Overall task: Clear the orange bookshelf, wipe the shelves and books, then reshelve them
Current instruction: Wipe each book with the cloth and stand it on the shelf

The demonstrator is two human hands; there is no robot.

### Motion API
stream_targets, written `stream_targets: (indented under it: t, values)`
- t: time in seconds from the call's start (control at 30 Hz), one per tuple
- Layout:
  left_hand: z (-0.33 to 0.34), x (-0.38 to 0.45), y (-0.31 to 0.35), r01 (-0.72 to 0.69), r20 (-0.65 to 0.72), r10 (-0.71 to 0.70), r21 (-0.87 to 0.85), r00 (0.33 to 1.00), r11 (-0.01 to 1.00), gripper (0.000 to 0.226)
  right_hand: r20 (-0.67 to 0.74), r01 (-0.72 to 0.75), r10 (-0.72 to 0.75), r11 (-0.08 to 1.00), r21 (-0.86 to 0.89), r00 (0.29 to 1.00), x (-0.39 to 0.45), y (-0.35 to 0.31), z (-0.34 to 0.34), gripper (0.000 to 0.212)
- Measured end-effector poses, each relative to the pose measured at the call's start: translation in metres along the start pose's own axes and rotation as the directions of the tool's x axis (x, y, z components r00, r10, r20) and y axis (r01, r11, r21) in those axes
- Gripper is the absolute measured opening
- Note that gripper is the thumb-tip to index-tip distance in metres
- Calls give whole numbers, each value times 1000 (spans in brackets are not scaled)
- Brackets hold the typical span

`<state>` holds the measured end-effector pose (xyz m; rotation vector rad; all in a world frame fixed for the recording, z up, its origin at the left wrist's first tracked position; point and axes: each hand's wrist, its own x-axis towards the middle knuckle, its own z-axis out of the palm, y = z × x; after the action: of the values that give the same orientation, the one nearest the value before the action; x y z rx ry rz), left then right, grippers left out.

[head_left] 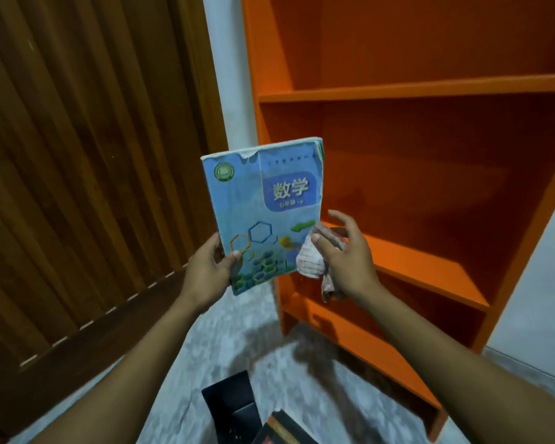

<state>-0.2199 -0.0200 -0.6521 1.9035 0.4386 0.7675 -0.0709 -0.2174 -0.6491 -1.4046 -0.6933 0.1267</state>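
Before bookshelf (pixel 414 88) — one book (pixel 263 206), one cloth (pixel 311 261)

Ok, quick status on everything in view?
Blue book: held upright by left hand, top edge torn.
Cloth: bunched in right hand, touching the cover.
Orange bookshelf: visible shelves bare.
Books on floor: stacked, not reshelved.

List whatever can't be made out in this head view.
- Dark books on the floor: cut off by the bottom edge; titles unreadable.
- Orange bookshelf: top and right side cut off by the frame.
- Blue paperback textbook: back cover faces away.
- Crumpled white cloth: partly hidden by the right hand gripping it.
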Motion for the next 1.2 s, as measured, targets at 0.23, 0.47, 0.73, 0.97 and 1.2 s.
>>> stream_targets:
  t: [0.23,0.47,0.73,0.97,1.2]
  values:
    - [55,97,15,-51,-56,56,75,997,996,29,-83,52,-53,999,-18,995,33,-2,-14,11]
    - [120,164,-2,72,-121,-64,69,991,995,15,-87,20,-28,996,-88,996,59,23,-25,9]
    - [163,228,-14,33,-160,-6,172,987,985,10,-128,1,-18,991,-134,992,86,37,-45,12]
    - [183,251,-13,178,-281,-117,199,953,964,44,-127,-25,13,995,-95,992,90,42,-53,11]
    - [164,217,-7,116,-264,-47,252,963,961,30,-117,-57,50,997,-56,992,74,39,-55,11]
